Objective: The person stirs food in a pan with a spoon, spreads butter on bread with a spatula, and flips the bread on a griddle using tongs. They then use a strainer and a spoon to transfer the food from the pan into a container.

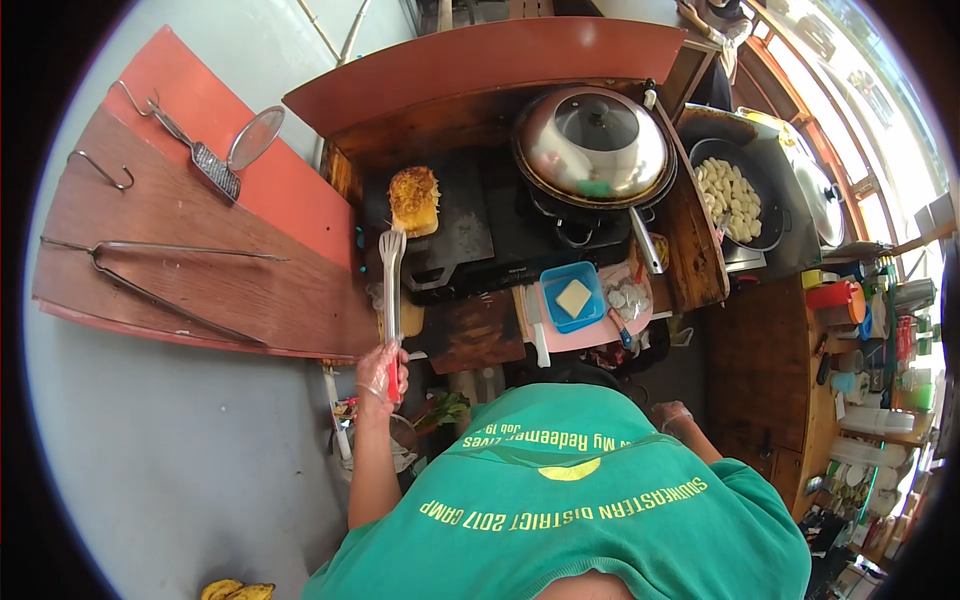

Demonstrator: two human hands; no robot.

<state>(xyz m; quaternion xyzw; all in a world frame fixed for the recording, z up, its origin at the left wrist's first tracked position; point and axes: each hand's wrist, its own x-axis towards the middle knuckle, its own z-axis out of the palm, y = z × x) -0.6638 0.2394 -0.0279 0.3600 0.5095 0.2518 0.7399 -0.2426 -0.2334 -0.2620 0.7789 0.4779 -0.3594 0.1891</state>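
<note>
My left hand, in a clear plastic glove, is closed round the red handle of metal tongs. The tips of the tongs touch or lie just beside the lower edge of a browned slab of food on the black griddle. My right hand, also gloved, is low beside my body at the right, near no object; its fingers are partly hidden and too small to read.
A lidded wok stands right of the griddle, its handle pointing towards me. A blue tub with a pale block and a knife lie in front. Another pan holds pale pieces. Someone's arm shows at the top right.
</note>
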